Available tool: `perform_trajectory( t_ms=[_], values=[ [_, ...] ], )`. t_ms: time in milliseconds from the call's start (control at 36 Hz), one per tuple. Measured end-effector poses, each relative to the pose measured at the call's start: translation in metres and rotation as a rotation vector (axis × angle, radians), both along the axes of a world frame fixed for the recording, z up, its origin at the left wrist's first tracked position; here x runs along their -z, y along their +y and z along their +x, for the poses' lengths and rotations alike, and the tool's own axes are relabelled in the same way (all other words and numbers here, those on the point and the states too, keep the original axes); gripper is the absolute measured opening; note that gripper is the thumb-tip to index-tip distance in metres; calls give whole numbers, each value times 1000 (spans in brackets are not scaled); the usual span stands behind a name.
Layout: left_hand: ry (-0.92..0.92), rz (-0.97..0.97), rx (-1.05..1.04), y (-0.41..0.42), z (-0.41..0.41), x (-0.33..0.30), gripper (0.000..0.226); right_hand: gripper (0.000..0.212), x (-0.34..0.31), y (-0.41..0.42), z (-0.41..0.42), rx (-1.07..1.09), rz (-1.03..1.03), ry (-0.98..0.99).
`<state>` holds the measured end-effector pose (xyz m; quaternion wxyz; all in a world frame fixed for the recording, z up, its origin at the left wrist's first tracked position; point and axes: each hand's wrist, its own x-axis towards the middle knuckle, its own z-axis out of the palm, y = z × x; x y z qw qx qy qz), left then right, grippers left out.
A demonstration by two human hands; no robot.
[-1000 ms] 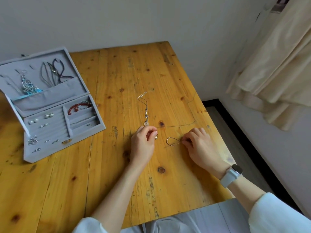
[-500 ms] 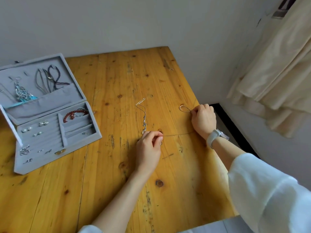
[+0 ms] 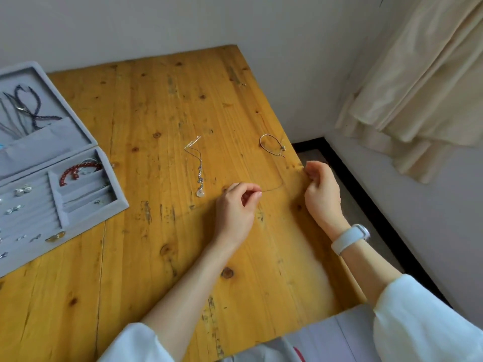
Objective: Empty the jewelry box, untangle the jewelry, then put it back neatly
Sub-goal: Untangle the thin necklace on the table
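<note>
On the wooden table [image 3: 156,257], my left hand [image 3: 236,207] pinches one end of a very thin chain [image 3: 273,188] between thumb and fingertips. The chain trails right toward the table's edge. My right hand [image 3: 322,190] hovers at that edge, its fingers loosely curled with nothing visible in them. A thin silver bracelet loop [image 3: 271,146] lies free just beyond it. A silver pendant necklace [image 3: 200,176] lies left of my left hand. The open grey jewelry box [image 3: 121,205] stands at the far left.
The box holds a red bead bracelet [image 3: 78,169], small earrings [image 3: 22,190] and dark beaded necklaces [image 3: 31,111] in its lid pocket. Past the table's right edge the floor drops away, where a cream curtain [image 3: 418,87] hangs. A white wall stands behind.
My right hand carried the silver bracelet loop up and right, laid it down near the table's edge and drew back empty. My left hand kept pinching the thin chain.
</note>
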<state>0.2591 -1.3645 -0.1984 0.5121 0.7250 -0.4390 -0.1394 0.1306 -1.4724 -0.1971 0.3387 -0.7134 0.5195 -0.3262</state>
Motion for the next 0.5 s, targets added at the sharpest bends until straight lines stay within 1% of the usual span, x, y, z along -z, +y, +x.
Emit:
perform_trajectory(
  t_ms=[111, 278, 500],
  values=[
    [30, 25, 79, -36, -11, -5, 7, 44, 1, 14, -8, 10, 11, 28],
    [-17, 31, 125, -76, -14, -9, 7, 45, 3, 12, -4, 19, -10, 116],
    [-208, 61, 160, -93, -13, -2, 9, 45, 3, 13, -3, -25, -33, 191]
  ],
)
